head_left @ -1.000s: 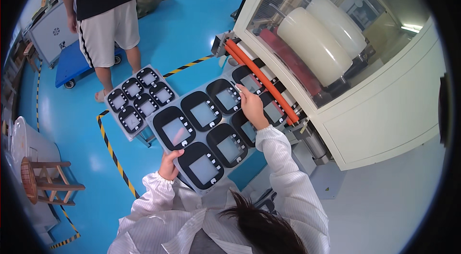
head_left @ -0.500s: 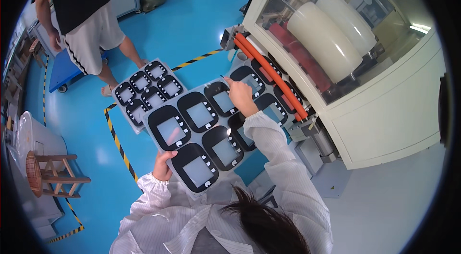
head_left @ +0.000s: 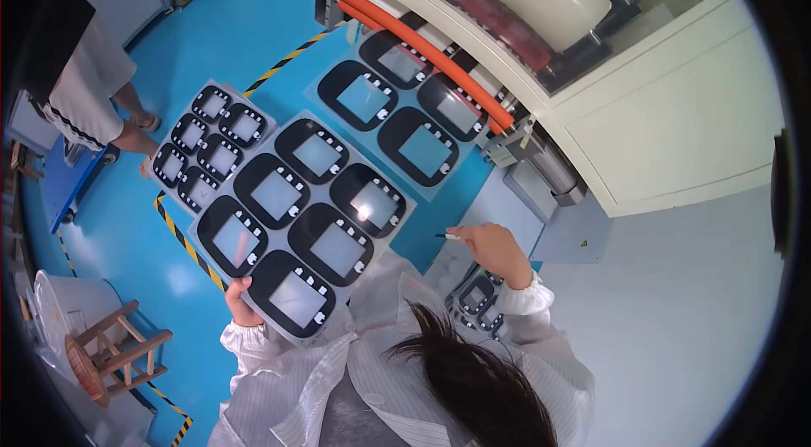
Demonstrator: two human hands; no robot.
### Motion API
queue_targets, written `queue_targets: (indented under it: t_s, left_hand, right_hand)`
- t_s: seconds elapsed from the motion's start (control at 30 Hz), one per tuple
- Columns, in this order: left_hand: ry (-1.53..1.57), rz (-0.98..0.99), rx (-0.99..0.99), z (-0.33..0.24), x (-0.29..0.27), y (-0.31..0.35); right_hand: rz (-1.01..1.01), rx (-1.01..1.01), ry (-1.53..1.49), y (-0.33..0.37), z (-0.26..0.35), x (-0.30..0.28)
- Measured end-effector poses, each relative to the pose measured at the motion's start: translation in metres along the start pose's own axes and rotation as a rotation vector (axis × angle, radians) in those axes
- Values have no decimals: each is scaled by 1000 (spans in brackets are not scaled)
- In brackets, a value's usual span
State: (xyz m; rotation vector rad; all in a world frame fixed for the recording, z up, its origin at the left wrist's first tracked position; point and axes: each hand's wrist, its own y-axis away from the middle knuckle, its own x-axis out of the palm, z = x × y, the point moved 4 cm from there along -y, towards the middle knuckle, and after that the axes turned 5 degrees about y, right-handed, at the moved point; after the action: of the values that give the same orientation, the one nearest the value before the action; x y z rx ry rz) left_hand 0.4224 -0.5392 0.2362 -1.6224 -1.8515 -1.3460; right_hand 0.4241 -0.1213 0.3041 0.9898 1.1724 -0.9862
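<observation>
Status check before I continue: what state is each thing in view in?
Left hand: closed on the held sheet
Held sheet: apart from the strip
Right hand: closed on a small tool
Small tool: tip pointing left
Strip: lying partly under the orange roller
Smaller sheet: lying flat
Wooden stool: standing upright

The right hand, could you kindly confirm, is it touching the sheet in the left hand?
No, the right hand is apart from the sheet, holding a small slim tool.
</observation>
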Motion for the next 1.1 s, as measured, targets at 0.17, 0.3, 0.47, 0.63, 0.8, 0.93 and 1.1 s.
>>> queue_targets:
  t_s: [0.17,0.3,0.47,0.63,0.8,0.93,1.1]
  left_hand:
    - [-94,-88,54,-3,-21,-27]
    - [-122,-34,49,12,-2,-36]
    - [-134,-3,20,24,14,-40]
    - [-95,47,-17,34,18,-52]
    - [-142,149,6,53,50,-65]
    - [-82,231,-52,64,69,-84]
    - [-62,278,-60,69,86,-96]
  right_hand:
    - [103,384,-757,7,-6,6]
    - [18,440,-999,4,-11,24]
    - [-64,476,-1234,0,-13,30]
    - [-5,353,-1390,0,-1,19]
    - [39,256,-1425,6,9,3]
    - [71,218,-1449,10,18,0]
    - [122,179,-1387,15,26,1]
